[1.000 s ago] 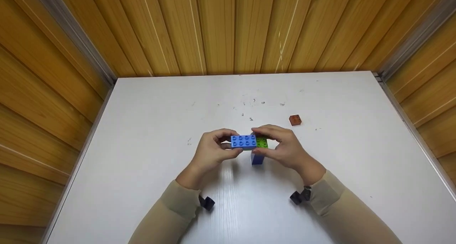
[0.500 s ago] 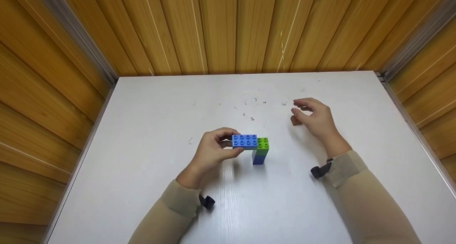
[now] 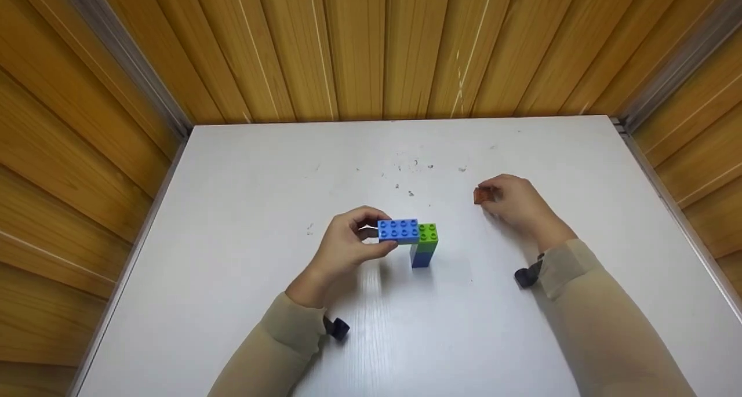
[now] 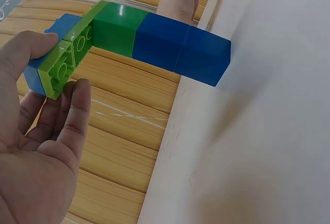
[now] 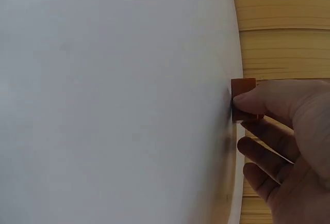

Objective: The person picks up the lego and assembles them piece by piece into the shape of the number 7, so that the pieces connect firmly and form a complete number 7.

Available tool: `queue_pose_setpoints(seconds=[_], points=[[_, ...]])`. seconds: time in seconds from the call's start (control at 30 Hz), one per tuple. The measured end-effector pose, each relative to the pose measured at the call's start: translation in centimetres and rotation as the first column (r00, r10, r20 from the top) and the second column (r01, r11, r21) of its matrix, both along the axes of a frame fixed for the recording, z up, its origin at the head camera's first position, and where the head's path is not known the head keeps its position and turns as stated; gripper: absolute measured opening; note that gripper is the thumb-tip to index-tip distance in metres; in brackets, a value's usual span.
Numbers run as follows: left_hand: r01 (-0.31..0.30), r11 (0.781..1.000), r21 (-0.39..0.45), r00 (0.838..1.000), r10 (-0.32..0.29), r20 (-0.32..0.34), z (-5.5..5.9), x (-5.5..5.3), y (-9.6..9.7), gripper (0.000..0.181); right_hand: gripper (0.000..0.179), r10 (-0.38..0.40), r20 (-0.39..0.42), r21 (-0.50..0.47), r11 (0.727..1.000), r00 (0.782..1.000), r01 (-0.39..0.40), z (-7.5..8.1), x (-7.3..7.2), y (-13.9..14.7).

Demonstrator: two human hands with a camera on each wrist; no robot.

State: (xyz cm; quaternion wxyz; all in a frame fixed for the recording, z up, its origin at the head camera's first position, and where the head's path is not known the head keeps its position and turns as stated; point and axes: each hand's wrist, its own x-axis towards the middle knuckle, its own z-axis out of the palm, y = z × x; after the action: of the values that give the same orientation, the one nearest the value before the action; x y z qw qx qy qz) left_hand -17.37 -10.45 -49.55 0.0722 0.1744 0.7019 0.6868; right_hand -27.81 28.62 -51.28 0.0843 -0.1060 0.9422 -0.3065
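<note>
My left hand pinches the overhanging end of a toy-brick structure between thumb and fingers. On top lies a long blue brick with two rows of studs, over a flat light-green brick. Below its right end a column runs down to the table: a green brick, then two dark blue bricks. Green studs show beside the top blue brick. Further back on the right, my right hand pinches a small reddish-brown brick with thumb and fingertips, close against the tabletop.
The white table carries small dark scuff marks near its middle. Yellow wood-look panels wall in the back and both sides. A small black camera juts from the right cuff, and another black camera from the left.
My right hand has let go of the brick structure, moved right and back, and taken hold of the reddish-brown brick. The left hand keeps its grip in place.
</note>
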Motion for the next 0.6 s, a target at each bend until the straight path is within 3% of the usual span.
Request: queue_pose_setpoints(seconds=[0.1,0.23,0.37,0.6], points=[[0.003,1.000,0.005,1.000,-0.003,0.004,-0.1,0.1,0.0,0.041,0.043,-0.030,-0.010,-0.039,0.999,1.000,0.030,0.2,0.3,-0.1],[0.010,1.000,0.007,1.000,-0.010,0.000,-0.2,0.1,0.1,0.040,0.040,-0.064,-0.090,-0.130,0.990,0.994,0.052,0.7,1.1,-0.4],[0.013,1.000,0.010,1.000,-0.013,0.001,-0.2,0.1,0.1,0.040,0.035,-0.078,-0.169,-0.227,0.973,0.983,0.038,1.7,2.2,-1.1],[0.015,1.000,0.005,1.000,-0.015,0.012,0.0,0.1,-0.1,0.040,0.033,-0.054,-0.228,-0.289,0.957,0.972,-0.014,4.1,4.1,-2.6]])
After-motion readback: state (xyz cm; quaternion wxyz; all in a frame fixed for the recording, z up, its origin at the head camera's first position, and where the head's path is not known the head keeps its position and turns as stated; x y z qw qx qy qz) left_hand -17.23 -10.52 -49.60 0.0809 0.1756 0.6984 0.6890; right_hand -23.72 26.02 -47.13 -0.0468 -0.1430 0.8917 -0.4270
